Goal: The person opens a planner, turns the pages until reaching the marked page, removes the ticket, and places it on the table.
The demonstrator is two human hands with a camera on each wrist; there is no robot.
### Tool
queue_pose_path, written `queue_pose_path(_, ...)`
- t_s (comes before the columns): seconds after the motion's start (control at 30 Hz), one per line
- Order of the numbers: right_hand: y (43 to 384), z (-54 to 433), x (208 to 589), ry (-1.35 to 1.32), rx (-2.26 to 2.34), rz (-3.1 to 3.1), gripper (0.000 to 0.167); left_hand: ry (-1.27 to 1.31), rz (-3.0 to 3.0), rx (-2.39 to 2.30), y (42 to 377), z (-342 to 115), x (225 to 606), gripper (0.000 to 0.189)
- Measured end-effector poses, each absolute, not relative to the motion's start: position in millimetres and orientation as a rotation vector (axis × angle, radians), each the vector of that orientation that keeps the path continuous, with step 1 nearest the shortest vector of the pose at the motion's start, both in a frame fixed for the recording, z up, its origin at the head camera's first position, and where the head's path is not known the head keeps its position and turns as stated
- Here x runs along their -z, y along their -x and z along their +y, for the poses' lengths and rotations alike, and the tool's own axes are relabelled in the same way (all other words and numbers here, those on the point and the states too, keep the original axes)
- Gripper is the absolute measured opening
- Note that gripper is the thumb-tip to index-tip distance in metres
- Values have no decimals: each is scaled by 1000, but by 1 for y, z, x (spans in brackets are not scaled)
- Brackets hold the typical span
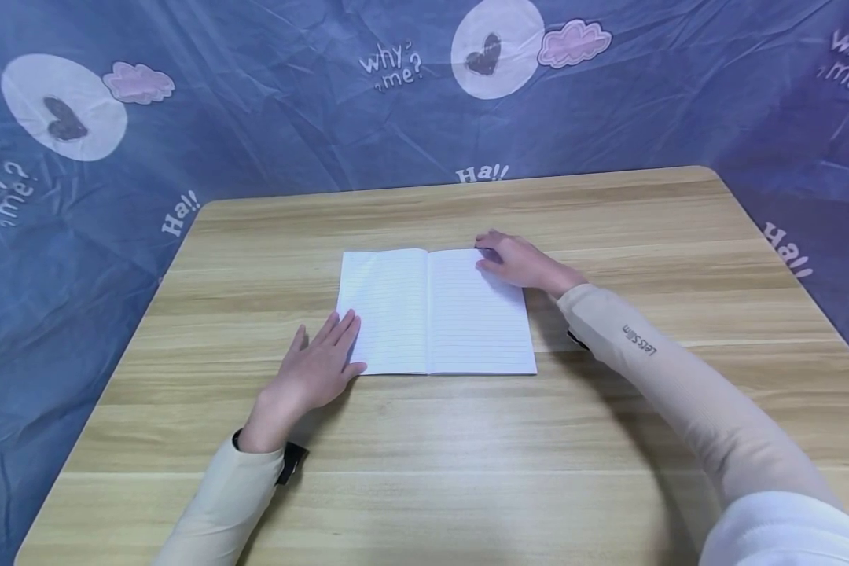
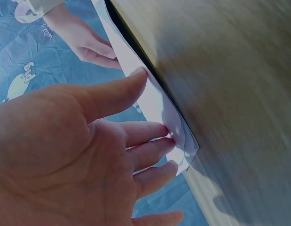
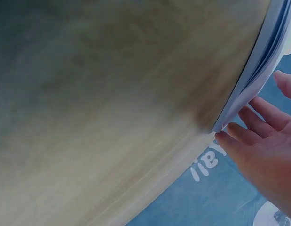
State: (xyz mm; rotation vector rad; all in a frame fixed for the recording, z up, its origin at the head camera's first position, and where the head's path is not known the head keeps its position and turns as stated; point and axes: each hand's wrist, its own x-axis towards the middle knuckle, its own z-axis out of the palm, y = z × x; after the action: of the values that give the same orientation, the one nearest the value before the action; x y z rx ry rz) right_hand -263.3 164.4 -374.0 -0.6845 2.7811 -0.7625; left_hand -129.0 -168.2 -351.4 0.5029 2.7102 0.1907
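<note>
A notebook with white lined pages (image 1: 477, 330) lies open flat on the wooden table. The left hand (image 1: 314, 369) rests over the lower part of its left page, fingers spread and nearly straight. In the left wrist view, the left hand (image 2: 103, 136) has its thumb and fingertips at the page edge. At the top of the right page is the right hand (image 1: 516, 259), its fingers bent slightly. The right wrist view shows the right hand (image 3: 267, 136) with fingertips along the notebook's corner (image 3: 230, 115) and the thumb held apart from them; several page edges fan out there.
The wood-grain table (image 1: 424, 472) extends around the notebook on all sides. Behind it and along its sides hangs a blue printed cloth (image 1: 290, 118). Both forearms wear beige sleeves, and a black strap (image 1: 290, 462) sits at the left wrist.
</note>
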Motion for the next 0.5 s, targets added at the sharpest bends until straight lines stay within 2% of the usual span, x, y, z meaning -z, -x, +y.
queue_pose_path(0.33,263,165,369,680,858,2803,42,-500,2706,-199,130,-168,351,68)
queue_pose_path(0.5,259,171,364,624,1032,2850,34,-500,2703,-193,130,-168,351,68)
